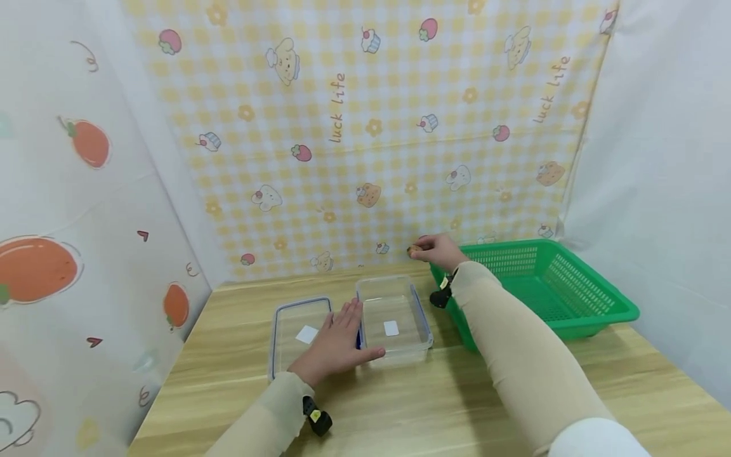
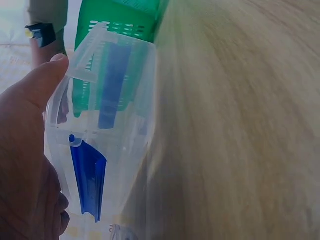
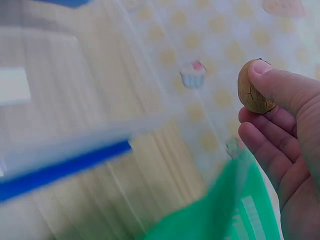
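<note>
My right hand (image 1: pixel 440 251) pinches a small brown egg-shaped thing with a cracked shell (image 3: pixel 253 89) between thumb and fingers. It is up near the back of the table, beside the green basket's left corner. My left hand (image 1: pixel 338 343) lies with straight, spread fingers along the left edge of a clear plastic container (image 1: pixel 400 349), its thumb reaching over the near rim. A white label (image 1: pixel 391 328) shows in the container. Blue clip flaps (image 2: pixel 90 182) hang on its sides. Left of it lies a clear lid (image 1: pixel 288 327) with a blue seal, partly hidden by my left hand.
A green slotted basket (image 1: pixel 619 306) stands on the right of the wooden table (image 1: pixel 228 355), with my right forearm across its left side. A checked, printed cloth (image 1: pixel 342 171) hangs behind the table, with white sheets on both sides.
</note>
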Motion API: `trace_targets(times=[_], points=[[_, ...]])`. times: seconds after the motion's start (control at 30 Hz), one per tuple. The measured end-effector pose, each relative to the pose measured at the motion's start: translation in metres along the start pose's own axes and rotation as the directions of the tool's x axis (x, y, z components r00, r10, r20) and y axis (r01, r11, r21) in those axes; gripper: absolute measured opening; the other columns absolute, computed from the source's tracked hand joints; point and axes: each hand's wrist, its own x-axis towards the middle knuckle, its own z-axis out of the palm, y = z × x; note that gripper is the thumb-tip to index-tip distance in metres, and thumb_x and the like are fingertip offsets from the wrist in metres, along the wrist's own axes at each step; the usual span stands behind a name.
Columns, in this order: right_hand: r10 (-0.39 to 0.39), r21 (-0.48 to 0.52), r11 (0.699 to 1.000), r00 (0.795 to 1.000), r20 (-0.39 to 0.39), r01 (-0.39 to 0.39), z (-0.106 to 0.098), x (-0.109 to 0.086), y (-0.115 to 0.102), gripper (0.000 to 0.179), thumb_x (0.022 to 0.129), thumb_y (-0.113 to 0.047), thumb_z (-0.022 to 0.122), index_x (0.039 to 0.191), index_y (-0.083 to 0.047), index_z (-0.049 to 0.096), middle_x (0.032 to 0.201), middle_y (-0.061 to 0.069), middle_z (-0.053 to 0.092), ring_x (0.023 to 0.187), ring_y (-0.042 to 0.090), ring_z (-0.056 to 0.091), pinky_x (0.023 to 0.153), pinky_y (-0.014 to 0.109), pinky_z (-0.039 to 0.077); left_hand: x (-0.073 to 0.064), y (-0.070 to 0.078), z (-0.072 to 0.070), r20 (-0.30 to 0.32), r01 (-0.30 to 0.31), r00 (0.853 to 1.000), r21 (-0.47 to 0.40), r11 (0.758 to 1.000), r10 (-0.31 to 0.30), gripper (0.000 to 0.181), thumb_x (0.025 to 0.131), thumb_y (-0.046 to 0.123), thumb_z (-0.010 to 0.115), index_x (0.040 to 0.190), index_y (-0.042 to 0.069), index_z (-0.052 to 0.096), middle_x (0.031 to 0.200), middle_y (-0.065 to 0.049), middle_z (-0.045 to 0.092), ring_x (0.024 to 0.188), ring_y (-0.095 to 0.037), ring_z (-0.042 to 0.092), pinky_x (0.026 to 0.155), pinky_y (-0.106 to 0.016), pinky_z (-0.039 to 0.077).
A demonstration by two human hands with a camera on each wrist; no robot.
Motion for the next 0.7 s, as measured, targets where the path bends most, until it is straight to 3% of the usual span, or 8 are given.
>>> trace_targets(times=[0.4,0.7], points=[[0.015,0.047,0.999,0.999,0.033,-0.017,0.054,0.008,-0.022,0.041,0.095,-0.018,0.073,0.132,-0.001,0.066,0.119,0.016,0.069,0.105,0.027,0.067,0.092,0.046,0.055,0.002,-0.001,0.004,-0.002,-0.017,1.000,0.012,1.000,0.017,0.115,0.088,0.082,0.046,0.163,0.006,0.004,0.169,-0.013,0.005,0.156,-0.029,0.006,0.122,-0.059,0.008],[-0.022,0.020,1.000,0.995,0.097,0.020,0.088,0.012,-0.019,0.039,0.090,-0.020,0.078,0.123,-0.001,0.070,0.108,0.011,0.073,0.094,0.027,0.071,0.078,0.035,0.058,0.001,-0.001,0.004,-0.016,-0.022,1.000,-0.002,1.000,0.022,0.112,0.089,0.077,0.050,0.163,0.005,0.005,0.169,-0.013,0.005,0.156,-0.030,0.005,0.122,-0.058,0.009]])
